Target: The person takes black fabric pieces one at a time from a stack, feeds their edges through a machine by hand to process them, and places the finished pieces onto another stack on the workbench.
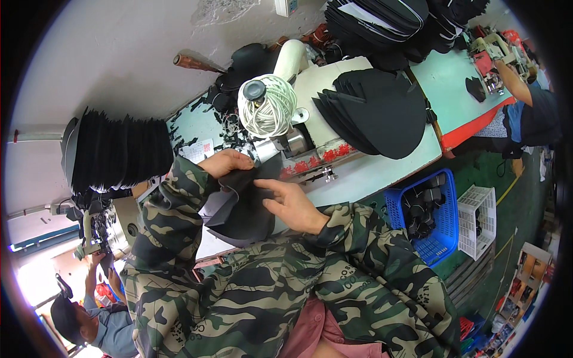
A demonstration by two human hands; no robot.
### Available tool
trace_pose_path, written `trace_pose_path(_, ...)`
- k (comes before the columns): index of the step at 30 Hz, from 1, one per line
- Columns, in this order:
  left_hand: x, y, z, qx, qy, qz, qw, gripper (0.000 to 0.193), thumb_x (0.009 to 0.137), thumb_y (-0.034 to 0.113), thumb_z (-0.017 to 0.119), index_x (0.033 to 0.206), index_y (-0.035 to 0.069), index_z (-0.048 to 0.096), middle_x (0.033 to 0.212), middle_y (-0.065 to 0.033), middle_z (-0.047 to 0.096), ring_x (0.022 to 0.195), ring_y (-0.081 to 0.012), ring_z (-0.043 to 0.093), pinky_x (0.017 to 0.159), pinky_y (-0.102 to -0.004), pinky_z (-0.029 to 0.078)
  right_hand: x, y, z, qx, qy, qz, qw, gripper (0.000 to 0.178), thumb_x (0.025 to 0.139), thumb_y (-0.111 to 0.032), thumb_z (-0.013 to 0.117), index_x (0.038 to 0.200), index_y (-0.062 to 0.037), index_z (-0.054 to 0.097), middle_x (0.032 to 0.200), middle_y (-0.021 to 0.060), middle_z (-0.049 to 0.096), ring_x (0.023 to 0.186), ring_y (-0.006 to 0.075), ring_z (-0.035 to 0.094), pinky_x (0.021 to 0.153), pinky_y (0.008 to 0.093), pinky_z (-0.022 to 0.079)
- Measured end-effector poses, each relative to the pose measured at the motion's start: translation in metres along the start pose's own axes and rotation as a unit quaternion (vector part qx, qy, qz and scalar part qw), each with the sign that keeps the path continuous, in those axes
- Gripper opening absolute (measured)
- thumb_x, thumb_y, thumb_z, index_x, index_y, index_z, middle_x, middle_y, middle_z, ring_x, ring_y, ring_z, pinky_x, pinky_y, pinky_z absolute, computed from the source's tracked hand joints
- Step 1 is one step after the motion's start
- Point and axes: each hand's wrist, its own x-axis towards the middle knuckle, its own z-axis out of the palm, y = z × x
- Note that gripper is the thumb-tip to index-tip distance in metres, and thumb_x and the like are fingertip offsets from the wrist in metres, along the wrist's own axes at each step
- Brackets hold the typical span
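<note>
A floppy black sheet piece (243, 212), curved and partly folded, lies in front of the machine at the table's near edge. Its upper left edge is pinched between the thumb and fingers of my left hand (228, 162). My right hand (296, 207) rests against the piece's right side, index finger stretched out on it and thumb apart. Just beyond the hands is the cream machine (327, 89), with red patches along its front. A coil of white cord (274, 110) sits on its left part. On the machine's bed lies a fanned stack of rounded black pieces (382, 113).
Black scraps litter the white table (358, 179). A tall stack of black pieces (119, 152) stands left, and more bundles (376, 24) are at the back. Right, on the floor, are a blue basket (433, 250) and a white basket (480, 206). Two people work nearby, left and right.
</note>
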Motion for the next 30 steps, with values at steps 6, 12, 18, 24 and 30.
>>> trace_pose_path(6,0.026,0.03,0.011,0.022,0.042,-0.016,0.999,0.023,0.092,0.025,0.06,0.097,0.002,0.065,0.079,-0.0008,0.061,0.066,-0.0096,0.056,0.051,-0.0265,0.045,-0.004,0.006,-0.026,0.044,0.059,-0.001,0.997,0.047,0.089,0.003,0.055,0.135,0.0005,0.049,0.12,0.0062,0.06,0.09,0.0066,0.059,0.076,0.0226,0.05)
trace_pose_path(12,0.032,0.0,0.069,0.178,0.053,0.181,0.966,0.022,0.096,0.019,0.055,0.096,-0.001,0.063,0.079,-0.001,0.061,0.077,-0.009,0.053,0.074,-0.0277,0.045,-0.014,-0.016,-0.084,-0.299,0.101,-0.084,0.945,0.024,0.084,-0.001,0.061,0.107,0.0005,0.068,0.1,0.0147,0.071,0.09,0.0211,0.069,0.083,0.0307,0.051)
trace_pose_path(18,-0.003,0.008,0.086,0.083,0.057,0.14,0.985,0.029,0.102,0.027,0.043,0.108,0.002,0.056,0.083,-0.007,0.061,0.061,-0.0136,0.065,0.048,-0.0247,0.047,-0.055,-0.052,-0.113,-0.234,0.271,-0.14,0.923,0.022,0.084,0.002,0.059,0.104,0.0019,0.069,0.095,0.0136,0.072,0.082,0.0167,0.068,0.075,0.0282,0.052)
trace_pose_path(24,0.017,0.009,0.08,0.077,0.122,0.069,0.987,0.028,0.1,0.019,0.043,0.099,-0.005,0.058,0.066,-0.0116,0.064,0.049,-0.0171,0.063,0.041,-0.0267,0.044,-0.046,-0.037,-0.107,-0.28,0.333,-0.169,0.884,0.031,0.084,-0.002,0.062,0.114,0.0026,0.064,0.105,0.0203,0.069,0.094,0.0292,0.068,0.084,0.0339,0.052)
trace_pose_path(30,0.036,0.021,0.081,0.146,0.196,0.081,0.966,0.027,0.1,0.016,0.042,0.089,-0.005,0.056,0.057,-0.0116,0.06,0.038,-0.0183,0.057,0.036,-0.0301,0.043,-0.019,-0.052,-0.108,-0.325,0.305,-0.212,0.87,0.036,0.081,-0.001,0.061,0.117,0.0013,0.061,0.107,0.0231,0.066,0.092,0.0354,0.067,0.079,0.037,0.052)
